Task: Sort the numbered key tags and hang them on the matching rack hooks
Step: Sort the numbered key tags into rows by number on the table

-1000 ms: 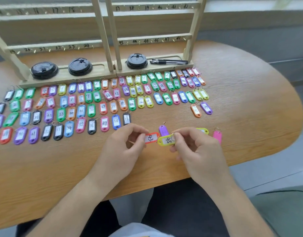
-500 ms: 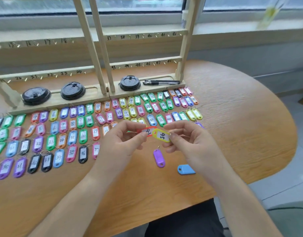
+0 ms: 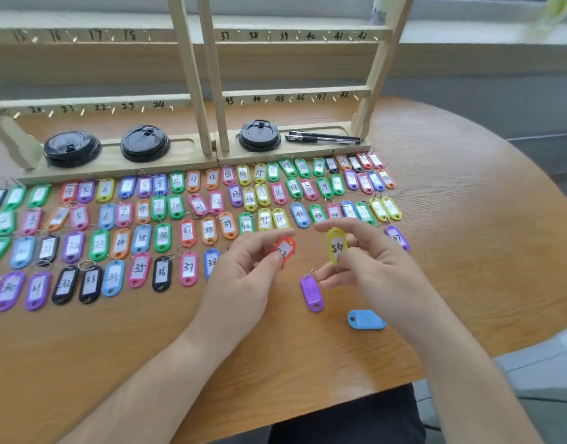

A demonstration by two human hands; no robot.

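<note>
The left hand [image 3: 250, 270] pinches a small red plastic key tag [image 3: 286, 249] and the right hand [image 3: 368, 264] pinches a yellow plastic key tag [image 3: 336, 246], both just above the oval wooden table [image 3: 468, 219]. They look light, stiff and smooth, so gripping the flat faces should leave the ring end free.

Left hand [image 3: 253, 272] pinches a red tag [image 3: 287, 249], right hand [image 3: 373, 264] a yellow tag [image 3: 336, 246].
</note>
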